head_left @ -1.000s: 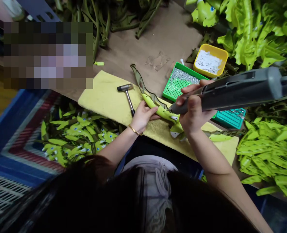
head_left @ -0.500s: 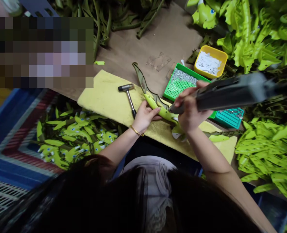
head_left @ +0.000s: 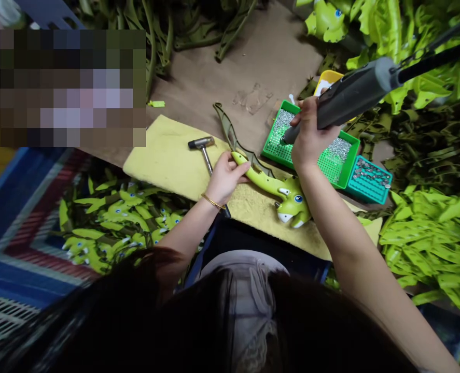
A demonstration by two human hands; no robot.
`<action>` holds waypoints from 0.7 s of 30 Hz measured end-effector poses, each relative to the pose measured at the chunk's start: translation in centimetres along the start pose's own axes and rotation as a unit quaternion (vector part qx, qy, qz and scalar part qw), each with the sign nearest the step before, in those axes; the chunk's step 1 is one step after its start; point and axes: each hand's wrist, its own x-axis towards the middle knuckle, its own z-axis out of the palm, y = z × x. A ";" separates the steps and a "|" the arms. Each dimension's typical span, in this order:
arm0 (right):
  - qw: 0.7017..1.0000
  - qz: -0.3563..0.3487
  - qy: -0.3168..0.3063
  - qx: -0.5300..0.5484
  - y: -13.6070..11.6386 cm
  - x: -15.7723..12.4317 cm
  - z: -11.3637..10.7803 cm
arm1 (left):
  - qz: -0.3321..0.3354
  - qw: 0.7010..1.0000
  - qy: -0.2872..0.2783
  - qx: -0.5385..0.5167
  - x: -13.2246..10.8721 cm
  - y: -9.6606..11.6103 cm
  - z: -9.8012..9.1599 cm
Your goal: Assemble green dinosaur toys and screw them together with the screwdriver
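Observation:
My left hand [head_left: 225,178] grips the slim neck of a lime-green toy dinosaur [head_left: 292,204], whose blue-eyed head lies on a yellow foam pad [head_left: 163,155]. A dark green leaf-shaped strip [head_left: 230,132] runs beside the neck. My right hand [head_left: 307,137] is shut around a grey corded power tool [head_left: 350,93], its tip over a green perforated tray [head_left: 340,171] holding small silver studs. A small steel hammer [head_left: 201,145] lies on the pad, left of my left hand.
A teal studded tray [head_left: 370,181] stands beside the green one, and a yellow tray [head_left: 328,77] sits mostly hidden behind the tool. Heaps of green toy parts surround the bare wooden board [head_left: 268,62]. A blue-and-red striped mat lies at lower left.
My right hand has lifted the tool away from the toy's neck and over the green tray. The dinosaur's head now shows fully, and my left hand still holds the neck.

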 end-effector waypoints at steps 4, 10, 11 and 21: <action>1.000 0.014 0.022 0.013 -1.0 -0.2 -0.1 | 0.005 1.000 -0.001 -0.008 0.0 -0.1 0.1; 0.998 -0.024 0.049 0.023 -3.0 -0.5 -0.2 | 0.010 1.000 -0.016 -0.009 0.0 0.0 0.0; 0.998 -0.037 0.055 0.021 -3.6 -0.5 -0.4 | 0.012 1.000 -0.018 -0.009 0.0 0.0 0.0; 0.994 -0.081 -0.008 0.067 -13.0 -4.7 -0.7 | 0.008 0.997 -0.077 -0.016 -0.2 -0.5 0.0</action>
